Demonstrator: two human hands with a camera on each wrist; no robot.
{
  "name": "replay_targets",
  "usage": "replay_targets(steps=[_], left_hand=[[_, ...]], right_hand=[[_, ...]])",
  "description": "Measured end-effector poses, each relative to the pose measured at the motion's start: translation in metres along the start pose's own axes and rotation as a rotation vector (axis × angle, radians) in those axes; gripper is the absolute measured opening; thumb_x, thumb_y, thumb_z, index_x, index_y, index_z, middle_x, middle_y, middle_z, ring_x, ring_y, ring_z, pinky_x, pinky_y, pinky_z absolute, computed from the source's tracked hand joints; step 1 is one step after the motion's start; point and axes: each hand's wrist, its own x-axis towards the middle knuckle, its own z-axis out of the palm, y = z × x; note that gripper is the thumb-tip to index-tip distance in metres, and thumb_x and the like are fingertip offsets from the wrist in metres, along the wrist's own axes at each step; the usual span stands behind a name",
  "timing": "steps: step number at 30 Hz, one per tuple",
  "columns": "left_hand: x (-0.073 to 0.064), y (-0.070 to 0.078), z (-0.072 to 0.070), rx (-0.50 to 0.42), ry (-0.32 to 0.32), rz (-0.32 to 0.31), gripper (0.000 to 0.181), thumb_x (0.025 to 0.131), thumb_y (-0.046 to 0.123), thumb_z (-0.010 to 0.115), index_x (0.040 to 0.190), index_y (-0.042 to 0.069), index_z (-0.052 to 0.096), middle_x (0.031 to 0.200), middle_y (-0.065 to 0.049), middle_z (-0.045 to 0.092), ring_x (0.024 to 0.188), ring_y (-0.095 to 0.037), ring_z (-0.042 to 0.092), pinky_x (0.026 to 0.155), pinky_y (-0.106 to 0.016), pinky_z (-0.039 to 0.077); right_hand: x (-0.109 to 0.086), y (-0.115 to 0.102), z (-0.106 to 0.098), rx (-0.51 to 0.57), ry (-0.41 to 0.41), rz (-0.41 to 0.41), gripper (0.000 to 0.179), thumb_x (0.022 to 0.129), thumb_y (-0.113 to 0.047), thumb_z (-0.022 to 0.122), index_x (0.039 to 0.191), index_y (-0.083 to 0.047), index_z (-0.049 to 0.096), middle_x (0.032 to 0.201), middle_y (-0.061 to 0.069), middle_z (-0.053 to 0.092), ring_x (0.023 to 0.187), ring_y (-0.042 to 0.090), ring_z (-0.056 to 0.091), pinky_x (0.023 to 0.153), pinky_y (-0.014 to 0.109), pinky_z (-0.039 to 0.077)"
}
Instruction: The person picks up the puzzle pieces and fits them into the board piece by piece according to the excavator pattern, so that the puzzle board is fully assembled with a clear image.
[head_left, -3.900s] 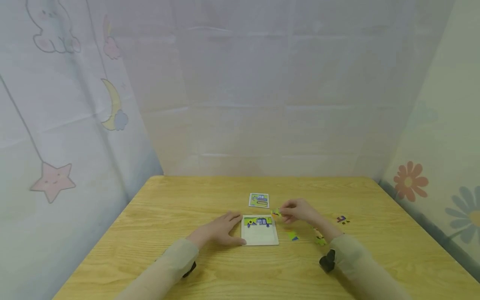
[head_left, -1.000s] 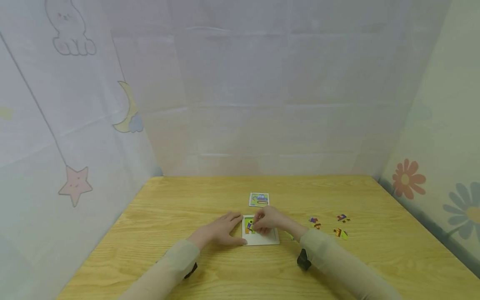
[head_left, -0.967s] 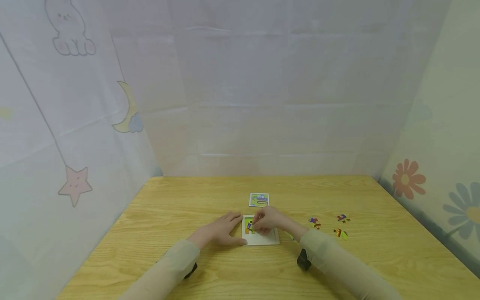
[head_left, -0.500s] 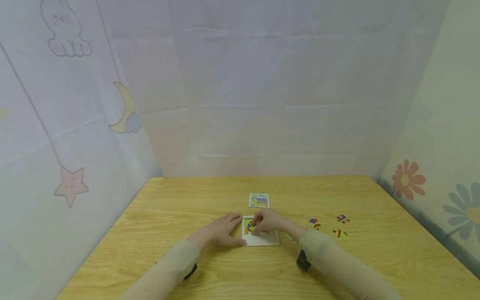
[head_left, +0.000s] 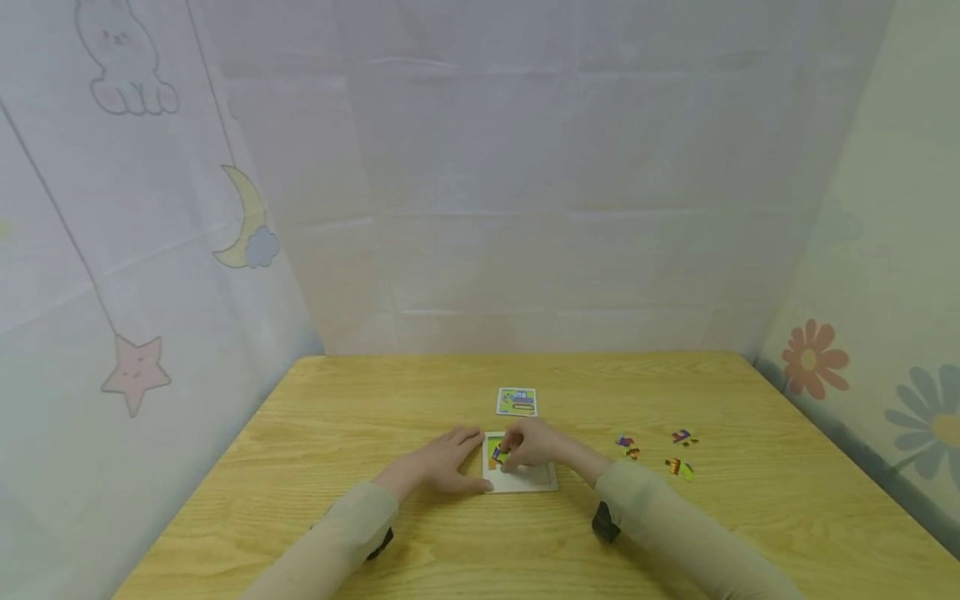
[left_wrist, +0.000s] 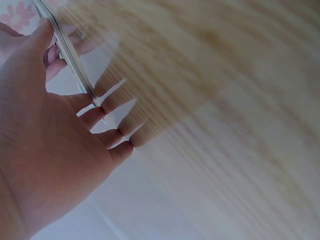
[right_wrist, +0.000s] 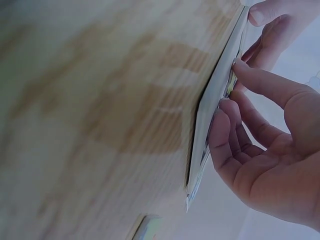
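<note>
- The left hand [head_left: 442,462], spread wide, steadies the square white tray [head_left: 529,481] midway across the tabletop [head_left: 450,550].
- The right hand [head_left: 534,443] bends narrowly over coloured jigsaw pieces [head_left: 495,463] inside; whether it pinches one cannot be told.
- Loose multicoloured pieces [head_left: 682,469] lie toward the right edge, seemingly within reach.
- A square printed card [head_left: 517,402] sits nearer the far edge, probably for comparison.

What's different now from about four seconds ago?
The right hand moved left from beside the white tray to over it, where orange artwork now shows; whether its grip let anything go is unclear. The left hand and picture card stayed put.
</note>
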Motion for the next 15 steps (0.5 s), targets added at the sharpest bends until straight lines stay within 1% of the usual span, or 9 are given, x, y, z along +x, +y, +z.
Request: replay_targets(steps=[5, 9, 15], left_hand=[[-0.0011, 0.0009, -0.0011, -0.009, 0.001, 0.001, 0.089, 0.085, 0.064, 0.053, 0.149, 0.009, 0.025, 0.155, -0.010, 0.023, 0.143, -0.035, 0.018, 0.114, -0.052, 0.024], [-0.0017, 0.0007, -0.0006, -0.004, -0.003, 0.005, 0.089, 0.085, 0.064, 0.052, 0.149, 0.009, 0.025, 0.155, -0.010, 0.023, 0.143, -0.035, 0.018, 0.113, -0.053, 0.024], [-0.0012, -0.0003, 0.0008, -0.003, -0.004, 0.011, 0.088, 0.085, 0.064, 0.052, 0.149, 0.009, 0.024, 0.155, -0.010, 0.022, 0.143, -0.036, 0.016, 0.114, -0.053, 0.023]], right_hand=[[0.0005, -0.0003, 0.0005, -0.013, -0.001, 0.004, 0.021, 0.074, -0.016, 0.079, 0.088, -0.006, 0.068, 0.069, -0.003, 0.054, 0.061, 0.010, 0.046, 0.051, 0.019, 0.039], [0.0002, -0.0008, 0.0006, -0.028, -0.010, -0.014, 0.023, 0.073, -0.019, 0.081, 0.088, -0.007, 0.067, 0.068, -0.003, 0.054, 0.060, 0.009, 0.046, 0.051, 0.019, 0.038], [-0.0006, -0.0010, 0.0010, -0.036, -0.001, -0.029, 0.021, 0.074, -0.016, 0.079, 0.088, -0.006, 0.066, 0.071, -0.003, 0.056, 0.063, 0.009, 0.048, 0.053, 0.019, 0.040]])
